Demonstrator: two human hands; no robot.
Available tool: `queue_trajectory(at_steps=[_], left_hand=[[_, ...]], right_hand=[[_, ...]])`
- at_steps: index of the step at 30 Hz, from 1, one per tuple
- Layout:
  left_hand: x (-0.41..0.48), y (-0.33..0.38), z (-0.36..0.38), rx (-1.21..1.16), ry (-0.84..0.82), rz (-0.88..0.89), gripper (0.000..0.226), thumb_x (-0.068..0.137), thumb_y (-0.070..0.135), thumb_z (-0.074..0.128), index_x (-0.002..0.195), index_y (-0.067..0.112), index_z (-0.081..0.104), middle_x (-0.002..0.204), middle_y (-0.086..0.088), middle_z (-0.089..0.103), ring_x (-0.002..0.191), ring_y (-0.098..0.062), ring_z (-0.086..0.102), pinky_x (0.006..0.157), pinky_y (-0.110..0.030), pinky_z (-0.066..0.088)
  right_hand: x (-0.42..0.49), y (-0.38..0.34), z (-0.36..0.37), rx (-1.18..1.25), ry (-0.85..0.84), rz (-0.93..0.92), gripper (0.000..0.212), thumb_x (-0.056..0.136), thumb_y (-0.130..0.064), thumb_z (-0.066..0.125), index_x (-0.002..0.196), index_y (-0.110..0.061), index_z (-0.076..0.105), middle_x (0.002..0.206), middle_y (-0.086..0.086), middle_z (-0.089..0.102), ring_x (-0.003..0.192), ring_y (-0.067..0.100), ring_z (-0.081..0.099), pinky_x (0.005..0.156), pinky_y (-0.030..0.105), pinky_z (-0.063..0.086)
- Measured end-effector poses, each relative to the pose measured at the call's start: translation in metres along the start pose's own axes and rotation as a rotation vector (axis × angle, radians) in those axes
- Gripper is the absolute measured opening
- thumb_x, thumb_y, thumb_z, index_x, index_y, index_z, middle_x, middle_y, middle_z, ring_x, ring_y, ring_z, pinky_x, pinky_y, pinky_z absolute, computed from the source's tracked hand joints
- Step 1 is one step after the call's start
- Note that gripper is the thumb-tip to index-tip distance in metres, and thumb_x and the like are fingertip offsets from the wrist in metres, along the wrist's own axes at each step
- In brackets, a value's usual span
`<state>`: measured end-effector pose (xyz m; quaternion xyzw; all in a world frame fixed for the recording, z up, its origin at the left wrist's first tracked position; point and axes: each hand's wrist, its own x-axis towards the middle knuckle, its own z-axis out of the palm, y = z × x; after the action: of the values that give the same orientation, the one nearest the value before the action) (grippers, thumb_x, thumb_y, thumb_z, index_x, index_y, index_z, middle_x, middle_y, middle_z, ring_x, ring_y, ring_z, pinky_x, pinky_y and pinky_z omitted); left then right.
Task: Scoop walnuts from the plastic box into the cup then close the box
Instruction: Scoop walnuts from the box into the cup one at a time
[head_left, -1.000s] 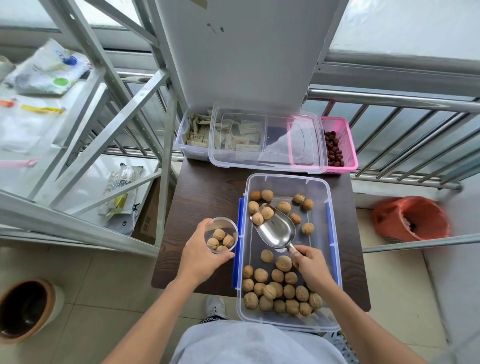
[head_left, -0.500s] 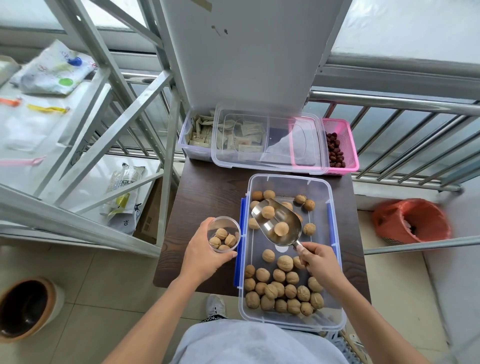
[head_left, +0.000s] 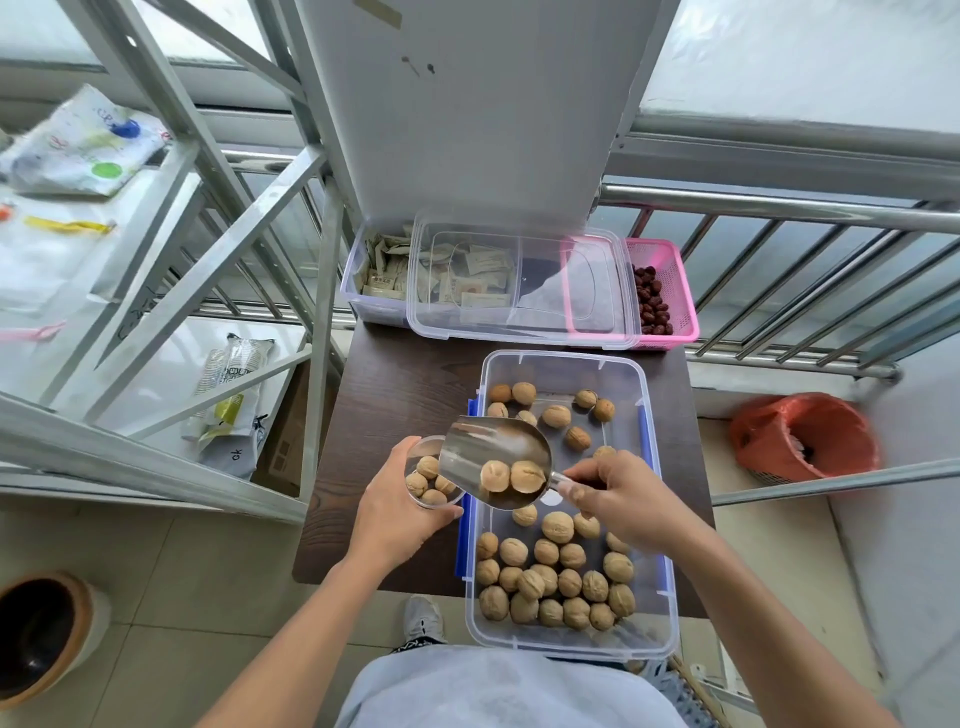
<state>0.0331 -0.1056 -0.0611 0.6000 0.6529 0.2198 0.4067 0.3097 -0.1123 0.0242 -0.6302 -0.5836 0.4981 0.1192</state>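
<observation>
We stand at a small dark wooden worktop (head_left: 395, 415) set against a metal railing (head_left: 779, 208), with a tiled floor (head_left: 182, 571) below.

Our left grip (head_left: 395, 509) is curled round a clear cup (head_left: 415, 448) and holds it just beside the left wall of the open plastic box (head_left: 561, 356). Several walnuts (head_left: 428, 467) lie in the cup.

Our right grip (head_left: 618, 499) pinches the handle of a metal scoop (head_left: 478, 452) between thumb and fingers, above the middle of the box. The scoop reaches from the right grip toward the left one, its mouth over the cup's rim. Two walnuts sit in its bowl, close to the handle.

Just below the right grip, a heap of walnuts fills the near end of the box. Beyond both grips, a few lie scattered at the far end.

Farther beyond the grips, a clear lid (head_left: 522, 288) lies across a box of paper packets (head_left: 382, 270) and a pink basket (head_left: 670, 291) of dark red fruit. Well to the right of the right grip, an orange-lined bin (head_left: 800, 441) stands on the floor.
</observation>
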Motion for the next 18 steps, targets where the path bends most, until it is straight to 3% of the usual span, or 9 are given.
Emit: queue_trajectory(at_steps=[3,7,10,18], left_hand=[[0.000,-0.001,0.000,0.001,0.011,-0.004,0.095,0.061,0.031,0.095,0.115,0.075,0.031,0.114,0.032,0.057,0.115,-0.004,0.055,0.095,-0.030,0.045],[0.000,0.000,0.000,-0.003,0.008,-0.010,0.094,0.059,0.033,0.095,0.111,0.076,0.030,0.113,0.028,0.060,0.110,-0.002,0.057,0.091,-0.028,0.045],[0.000,0.000,0.001,-0.013,0.007,-0.007,0.093,0.059,0.033,0.095,0.110,0.077,0.032,0.108,0.028,0.062,0.103,0.003,0.059,0.086,-0.024,0.045],[0.001,-0.004,0.003,-0.031,0.032,0.004,0.088,0.059,0.027,0.095,0.112,0.071,0.041,0.105,0.027,0.066,0.100,0.005,0.062,0.087,-0.025,0.050]], right_hand=[[-0.003,-0.011,-0.003,-0.074,0.004,-0.010,0.024,0.097,-0.030,0.061,0.081,-0.020,0.075,0.058,-0.002,0.050,0.053,0.012,0.041,0.055,0.030,0.035],[-0.008,-0.022,-0.006,-0.201,-0.007,-0.023,0.034,0.095,-0.036,0.060,0.063,-0.027,0.064,0.053,-0.003,0.049,0.049,0.011,0.039,0.054,0.032,0.034],[-0.011,-0.025,-0.008,-0.251,-0.011,-0.022,0.031,0.095,-0.037,0.059,0.074,-0.018,0.070,0.053,-0.002,0.051,0.048,0.010,0.038,0.053,0.031,0.034],[-0.008,-0.021,-0.018,-0.221,0.025,-0.020,0.029,0.094,-0.035,0.062,0.075,-0.016,0.070,0.055,-0.004,0.051,0.051,0.010,0.040,0.056,0.032,0.036]])
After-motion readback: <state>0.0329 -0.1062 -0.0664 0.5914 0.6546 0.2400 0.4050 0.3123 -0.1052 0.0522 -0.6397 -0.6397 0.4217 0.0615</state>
